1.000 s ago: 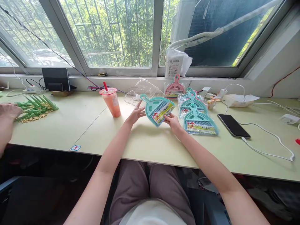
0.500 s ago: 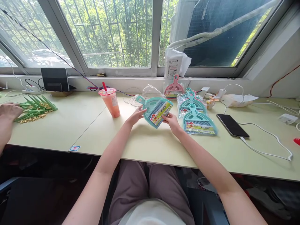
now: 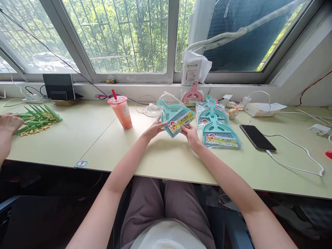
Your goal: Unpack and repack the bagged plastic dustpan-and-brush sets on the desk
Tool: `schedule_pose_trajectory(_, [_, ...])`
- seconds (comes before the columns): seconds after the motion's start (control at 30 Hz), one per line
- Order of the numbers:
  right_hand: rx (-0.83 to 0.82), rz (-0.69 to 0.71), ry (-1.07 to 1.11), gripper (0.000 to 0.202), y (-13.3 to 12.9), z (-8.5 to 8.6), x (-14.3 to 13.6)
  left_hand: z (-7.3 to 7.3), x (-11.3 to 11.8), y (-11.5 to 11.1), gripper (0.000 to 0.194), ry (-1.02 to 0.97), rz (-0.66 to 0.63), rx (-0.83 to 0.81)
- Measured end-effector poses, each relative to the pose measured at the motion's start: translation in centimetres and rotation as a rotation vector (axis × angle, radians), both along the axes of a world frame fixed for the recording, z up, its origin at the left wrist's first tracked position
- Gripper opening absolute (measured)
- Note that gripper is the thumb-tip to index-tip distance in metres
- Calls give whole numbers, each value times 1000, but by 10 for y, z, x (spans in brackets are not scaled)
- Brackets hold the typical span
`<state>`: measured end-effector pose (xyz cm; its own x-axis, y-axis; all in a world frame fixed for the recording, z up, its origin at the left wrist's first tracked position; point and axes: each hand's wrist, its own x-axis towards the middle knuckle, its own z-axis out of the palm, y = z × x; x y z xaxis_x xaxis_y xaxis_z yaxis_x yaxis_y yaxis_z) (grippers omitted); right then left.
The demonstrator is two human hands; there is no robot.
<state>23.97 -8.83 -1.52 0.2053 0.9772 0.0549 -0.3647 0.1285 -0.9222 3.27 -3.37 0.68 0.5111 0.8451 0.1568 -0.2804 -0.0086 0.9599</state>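
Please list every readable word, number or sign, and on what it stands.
No text is surely readable.
Held dustpan: label with large characters, too blurred.
Front dustpan: label, too blurred.
Dustpan behind it: label, mostly hidden.
Pink dustpan: label, too small.
White box: print, too small.
Cup: label, too small.
Desk sticker: red sign, unclear.

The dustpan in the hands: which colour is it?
The dustpan is light turquoise, seen best in the head view.

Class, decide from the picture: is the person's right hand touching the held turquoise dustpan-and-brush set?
Touching. The head view shows the right hand at the turquoise dustpan-and-brush set's lower edge, its thumb overlapping the printed label.
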Motion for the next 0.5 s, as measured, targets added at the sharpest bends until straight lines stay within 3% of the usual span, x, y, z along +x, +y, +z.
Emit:
schedule_pose_trajectory(0.3, [-6, 33, -51, 25, 1, 5, 7, -1, 15, -11, 62, 164, -13, -28])
schedule_pose_trajectory(0.5, [-46, 58, -56, 21, 5, -1, 6, 1, 17, -13, 78, 188, 59, -3])
